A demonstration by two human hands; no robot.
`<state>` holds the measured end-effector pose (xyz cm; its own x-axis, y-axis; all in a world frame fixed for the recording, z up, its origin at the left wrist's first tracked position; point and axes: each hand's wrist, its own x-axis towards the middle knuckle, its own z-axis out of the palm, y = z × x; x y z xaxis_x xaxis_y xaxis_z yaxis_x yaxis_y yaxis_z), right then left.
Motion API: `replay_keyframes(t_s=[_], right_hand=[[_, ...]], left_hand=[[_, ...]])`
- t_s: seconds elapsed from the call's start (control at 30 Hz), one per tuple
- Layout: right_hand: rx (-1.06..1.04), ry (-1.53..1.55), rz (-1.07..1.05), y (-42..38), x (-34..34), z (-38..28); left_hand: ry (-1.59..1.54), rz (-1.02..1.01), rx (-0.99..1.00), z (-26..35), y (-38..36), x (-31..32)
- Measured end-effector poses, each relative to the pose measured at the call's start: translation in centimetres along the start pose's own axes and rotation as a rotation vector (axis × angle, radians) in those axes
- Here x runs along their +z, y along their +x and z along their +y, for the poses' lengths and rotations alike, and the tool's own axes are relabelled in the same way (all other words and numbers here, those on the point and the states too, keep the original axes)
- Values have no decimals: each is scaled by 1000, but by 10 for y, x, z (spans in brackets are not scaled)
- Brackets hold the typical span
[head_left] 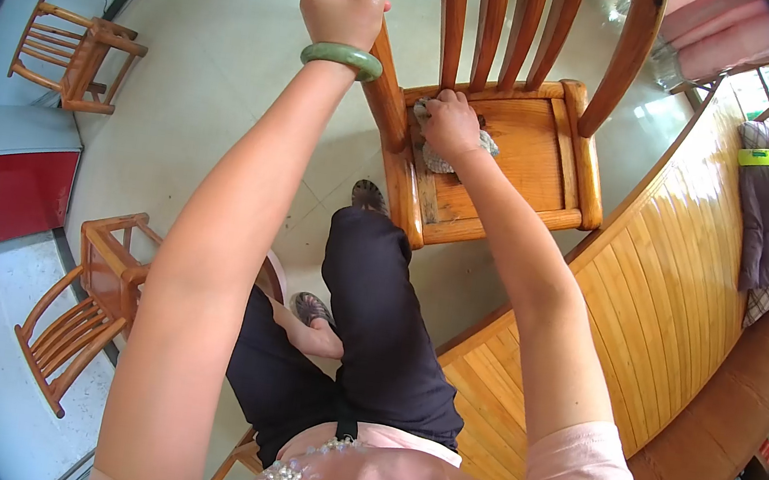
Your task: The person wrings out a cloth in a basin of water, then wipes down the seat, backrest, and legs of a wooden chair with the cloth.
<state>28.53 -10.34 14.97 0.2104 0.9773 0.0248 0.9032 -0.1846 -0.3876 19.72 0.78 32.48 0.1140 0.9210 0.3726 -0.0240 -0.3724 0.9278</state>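
A wooden chair (510,174) with a slatted back stands in front of me at the top centre. My left hand (346,4), with a green bangle on its wrist, is wrapped round the post of the chair's back. On the left part of the seat, my right hand (453,125) presses a grey patterned cloth (439,158) against the wood near the slats. Part of the cloth is hidden under the fingers.
A long slatted wooden table (652,275) runs along the right, beside a brown bench (730,421). Small wooden chairs stand at the upper left (88,60) and lower left (95,299). Red cabinets (31,198) are at the far left. A dark garment (768,218) hangs at right.
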Motion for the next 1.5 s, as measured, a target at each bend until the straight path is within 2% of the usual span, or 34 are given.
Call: replay_keyframes(t_s=[0.03, 0.23, 0.33, 0.4, 0.5, 0.57, 0.6, 0.67, 0.77, 0.87, 0.97, 1.03, 1.07, 1.13, 1.2, 1.3, 1.37, 1.43, 1.5], right_hand=[[-1, -4, 5, 0, -3, 1], [-95, -23, -44, -14, -7, 6], [-162, -57, -126, -30, -16, 6], [-188, -138, -280, -43, -24, 3], [-281, -173, -356, -69, -28, 6], [-327, -143, -314, -89, -26, 14], [-396, -159, -337, -97, -26, 16], [-519, -150, -422, -115, -27, 20], [-492, -90, -365, -123, -28, 30], [-382, -172, -449, -126, -53, 53], [-210, -317, -463, -127, -89, 106], [-13, -312, -463, -122, -115, 113], [-23, -318, -471, -118, -112, 109], [-157, 169, -323, -117, -95, 81], [-316, 379, -372, -120, -67, 43], [-337, 348, -384, -119, -25, 8], [-244, 230, -405, -115, -14, -1], [-261, 202, -393, -116, -12, -4], [-234, 20, -335, -110, -11, -9]], left_hand=[[8, 48, -10, -1, 0, 1], [53, 22, -33, -1, 1, -1], [29, 13, -23, -1, 1, -2], [15, 11, -15, 1, 2, -2], [72, 7, -23, 2, -1, -3], [124, -53, -29, 2, 3, -4], [181, 123, -5, 1, 3, 3], [167, 113, -5, 1, 4, 3], [160, 98, 7, 0, 4, 2], [155, 87, 29, 1, 4, -1], [167, 120, 1, 5, 2, 2], [109, 100, -33, 8, 0, 2], [120, 111, -33, 11, -1, 2], [146, 113, -40, 13, -1, 2], [171, 119, -9, 9, 0, 1], [191, 126, 53, 4, 3, 0], [228, 141, 70, 4, 2, -1], [213, 99, 13, 9, 1, -2], [227, 112, 63, 9, 1, -2]])
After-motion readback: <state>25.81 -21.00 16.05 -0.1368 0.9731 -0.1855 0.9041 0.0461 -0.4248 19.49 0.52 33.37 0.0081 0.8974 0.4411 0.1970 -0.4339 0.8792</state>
